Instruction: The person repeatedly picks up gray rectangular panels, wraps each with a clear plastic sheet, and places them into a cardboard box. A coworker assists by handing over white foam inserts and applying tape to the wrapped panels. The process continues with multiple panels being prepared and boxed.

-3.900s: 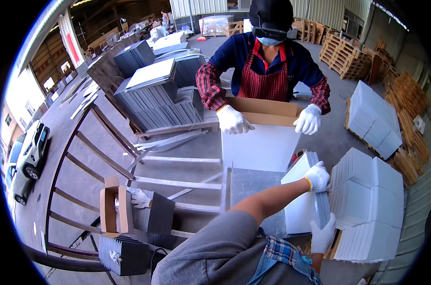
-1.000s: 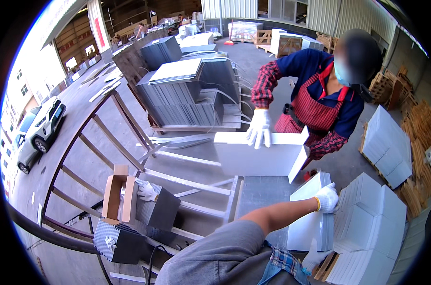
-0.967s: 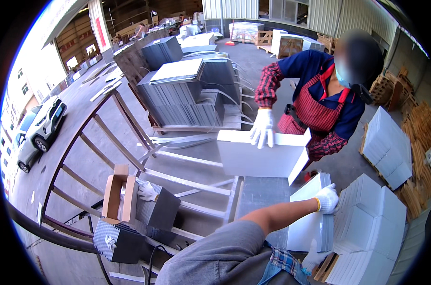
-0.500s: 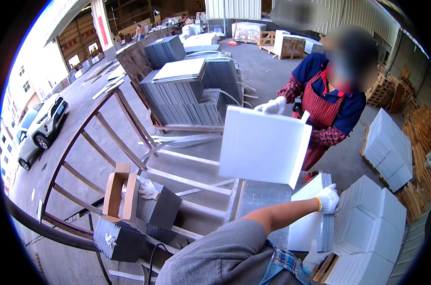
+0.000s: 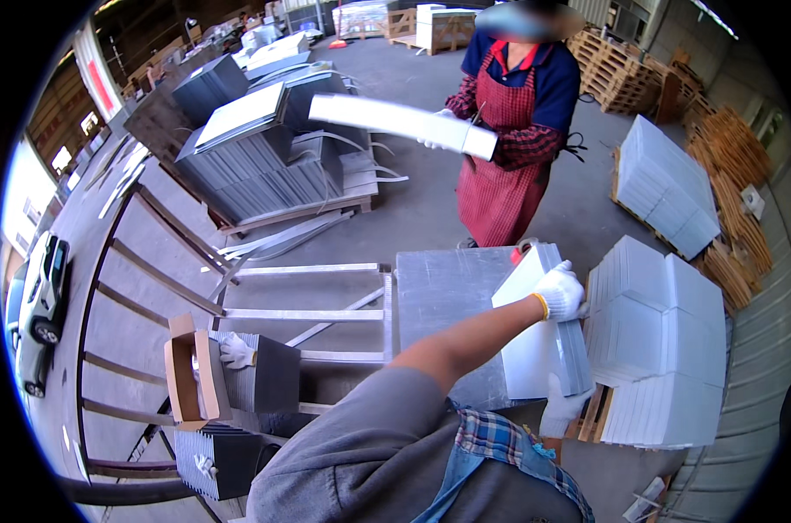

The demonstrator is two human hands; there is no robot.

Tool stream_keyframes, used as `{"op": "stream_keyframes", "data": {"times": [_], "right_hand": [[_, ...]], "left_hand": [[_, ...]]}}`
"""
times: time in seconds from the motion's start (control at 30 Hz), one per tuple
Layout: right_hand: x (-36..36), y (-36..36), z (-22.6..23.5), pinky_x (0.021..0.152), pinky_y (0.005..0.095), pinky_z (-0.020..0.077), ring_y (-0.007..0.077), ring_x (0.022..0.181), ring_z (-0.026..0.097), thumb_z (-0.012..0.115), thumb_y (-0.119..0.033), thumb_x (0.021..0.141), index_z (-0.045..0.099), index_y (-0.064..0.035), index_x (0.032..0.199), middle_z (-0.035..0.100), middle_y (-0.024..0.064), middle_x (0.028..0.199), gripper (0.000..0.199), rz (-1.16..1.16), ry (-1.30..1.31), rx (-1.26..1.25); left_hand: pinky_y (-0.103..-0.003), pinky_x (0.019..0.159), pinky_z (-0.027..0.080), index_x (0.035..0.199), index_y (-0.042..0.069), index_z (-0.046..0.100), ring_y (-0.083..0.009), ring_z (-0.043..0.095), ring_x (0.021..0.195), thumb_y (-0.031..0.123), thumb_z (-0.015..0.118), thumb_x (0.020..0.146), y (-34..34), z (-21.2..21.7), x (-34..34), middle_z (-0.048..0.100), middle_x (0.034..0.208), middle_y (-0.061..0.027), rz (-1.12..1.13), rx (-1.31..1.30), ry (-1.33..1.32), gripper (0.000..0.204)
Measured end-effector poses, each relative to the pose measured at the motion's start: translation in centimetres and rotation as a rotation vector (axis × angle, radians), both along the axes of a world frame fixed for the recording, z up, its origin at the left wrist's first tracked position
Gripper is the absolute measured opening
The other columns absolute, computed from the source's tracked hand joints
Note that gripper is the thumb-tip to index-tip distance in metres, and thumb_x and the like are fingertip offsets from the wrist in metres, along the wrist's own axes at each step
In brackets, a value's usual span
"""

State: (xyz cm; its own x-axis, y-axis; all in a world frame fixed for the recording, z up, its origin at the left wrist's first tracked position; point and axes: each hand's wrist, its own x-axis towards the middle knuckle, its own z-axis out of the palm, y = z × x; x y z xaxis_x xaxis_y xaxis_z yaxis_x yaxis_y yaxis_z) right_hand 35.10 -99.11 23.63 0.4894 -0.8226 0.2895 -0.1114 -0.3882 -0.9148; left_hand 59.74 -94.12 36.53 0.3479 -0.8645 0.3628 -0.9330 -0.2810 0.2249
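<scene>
One stack of white panels (image 5: pixel 524 357) lies on one grey table (image 5: pixel 448 292); two gloved hands meet it: left hand (image 5: pixel 559 292) curled round its far edge, right hand (image 5: pixel 566 406) at its near corner, grip unclear.

Factory workshop, wooden pallets (image 5: pixel 626 71), stacked grey panels (image 5: pixel 238 179), corrugated metal wall (image 5: pixel 757 375)

Daylight floods in from the left, bleaching the surroundings of the parked car (image 5: pixel 45 301) nearly white, while the hall interior (image 5: pixel 68 113) at upper left stays dim. Shadows are soft; the metal worktop (image 5: pixel 443 292) gives a dull sheen. Pale white panels (image 5: pixel 526 353) lose surface detail. A smear obscures the co-worker's head (image 5: pixel 530 22). Fisheye distortion bows the corrugated wall (image 5: pixel 731 401) inside a black, blue-fringed rim.
</scene>
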Motion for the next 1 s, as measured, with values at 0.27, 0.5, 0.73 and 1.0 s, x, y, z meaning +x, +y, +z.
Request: {"op": "stream_keyframes", "data": {"times": [0.27,0.5,0.73,1.0], "right_hand": [[0.0,1.4,1.6,0.103,0.0418,0.0439,0.0306,0.121,0.056,0.092,-0.020,0.068,0.042,-0.0077,0.136,0.057,0.0162,0.130,0.085,-0.008,0.026,-0.005],[-0.2,1.6,2.6,0.101,0.0403,0.0449,0.0291,0.118,0.057,0.092,-0.021,0.068,0.041,-0.0075,0.136,0.057,0.0149,0.128,0.087,-0.018,0.057,0.013],[0.1,1.6,2.6,0.099,0.0382,0.0465,0.0261,0.115,0.058,0.093,-0.021,0.067,0.042,-0.0076,0.135,0.059,0.0131,0.125,0.086,-0.021,0.056,0.058],[-0.1,1.2,2.1,0.098,0.0453,0.0474,0.0365,0.116,0.061,0.093,-0.035,0.063,0.043,-0.0106,0.135,0.063,0.0193,0.124,0.091,-0.072,0.125,0.042]], "left_hand": [[-0.041,0.096,0.040,0.064,0.010,0.073,-0.0279,0.065,0.074,0.041,0.053,0.091,0.8,0.3,0.0,0.068,0.067,-0.0114,-0.014,0.037,0.010,0.045],[-0.041,0.098,0.038,0.064,0.009,0.074,-0.0271,0.066,0.073,0.040,0.053,0.092,0.6,0.8,-0.2,0.068,0.068,-0.0118,-0.039,0.052,0.035,0.046],[-0.040,0.095,0.040,0.067,0.007,0.075,-0.0279,0.064,0.070,0.041,0.057,0.091,0.4,0.4,0.1,0.067,0.066,-0.0137,-0.063,0.021,-0.019,0.046],[-0.044,0.083,0.049,0.075,0.007,0.074,-0.0306,0.066,0.077,0.042,0.060,0.091,0.6,0.6,-1.1,0.068,0.074,-0.0133,0.015,-0.003,0.008,0.041]]}}
